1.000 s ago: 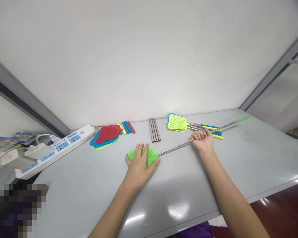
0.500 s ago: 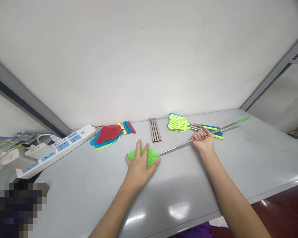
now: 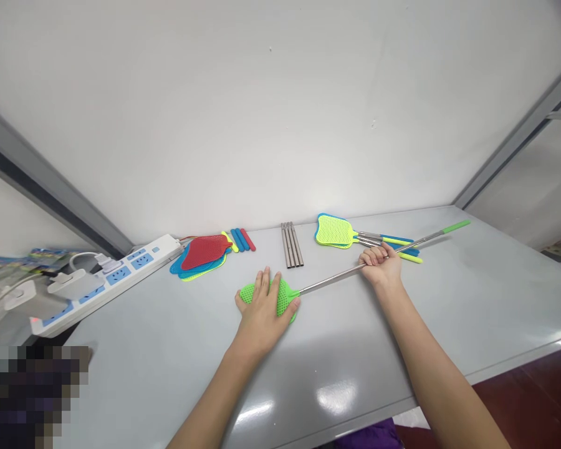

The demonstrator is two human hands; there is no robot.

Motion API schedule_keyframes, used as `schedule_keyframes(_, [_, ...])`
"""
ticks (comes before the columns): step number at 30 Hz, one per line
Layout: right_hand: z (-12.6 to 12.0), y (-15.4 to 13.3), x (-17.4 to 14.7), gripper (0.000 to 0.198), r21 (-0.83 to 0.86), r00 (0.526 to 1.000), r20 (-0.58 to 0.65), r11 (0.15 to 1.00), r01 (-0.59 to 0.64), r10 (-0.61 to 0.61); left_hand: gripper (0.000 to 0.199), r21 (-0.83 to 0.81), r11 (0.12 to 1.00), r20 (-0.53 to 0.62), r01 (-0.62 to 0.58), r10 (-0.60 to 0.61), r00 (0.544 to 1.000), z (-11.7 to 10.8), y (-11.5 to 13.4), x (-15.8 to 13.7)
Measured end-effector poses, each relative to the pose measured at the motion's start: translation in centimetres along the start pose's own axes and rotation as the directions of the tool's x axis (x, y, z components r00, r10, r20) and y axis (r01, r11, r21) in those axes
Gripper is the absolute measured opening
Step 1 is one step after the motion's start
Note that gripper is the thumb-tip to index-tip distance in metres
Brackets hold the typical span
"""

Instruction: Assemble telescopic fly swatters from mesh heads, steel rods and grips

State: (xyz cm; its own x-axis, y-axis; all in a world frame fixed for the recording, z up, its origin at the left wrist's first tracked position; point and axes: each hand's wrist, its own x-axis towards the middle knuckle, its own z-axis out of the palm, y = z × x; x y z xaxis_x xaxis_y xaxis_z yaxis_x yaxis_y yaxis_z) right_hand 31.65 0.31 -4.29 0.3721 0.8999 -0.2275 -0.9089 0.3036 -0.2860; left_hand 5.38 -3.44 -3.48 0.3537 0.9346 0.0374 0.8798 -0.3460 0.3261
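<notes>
A green fly swatter [image 3: 285, 298] with a long metal telescopic rod lies slantwise in front of me, its green handle grip [image 3: 456, 227] pointing to the far right. My left hand [image 3: 260, 308] spans the perforated head from above, its fingers extended over it and the thumb at the right edge; it holds the head near the table. Farther along, my right hand [image 3: 381, 265] is closed around the extended rod [image 3: 331, 279]. Behind the right hand rests a pile of fly swatters [image 3: 335, 231] with yellow and blue heads and handles.
Several metal rods [image 3: 292, 245] lie side by side near the wall. Left of them are loose handle grips [image 3: 243, 240] and a stack of red, blue and yellow swatter heads [image 3: 206, 252]. A white power strip [image 3: 116, 280] with plugs runs along the left. The grey table [image 3: 168, 374] meets the wall.
The fingers of my left hand have drawn closer together on the green head. The swatter and my right hand have shifted very slightly left.
</notes>
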Motion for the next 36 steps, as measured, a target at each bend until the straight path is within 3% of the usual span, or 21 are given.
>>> schedule_keyframes(20, [0.08,-0.02,-0.12,0.031,-0.021,1.0,-0.02,1.0,0.009,-0.009,0.059,0.005,1.0,-0.049,-0.003,0.004,0.999,0.29,0.15,-0.09])
schedule_keyframes(36, [0.03,-0.34,0.03,0.031,-0.017,1.0,-0.006,1.0,0.016,-0.017,0.08,0.054,0.997,0.0,-0.054,0.054,0.999,-0.08,0.68,-0.4])
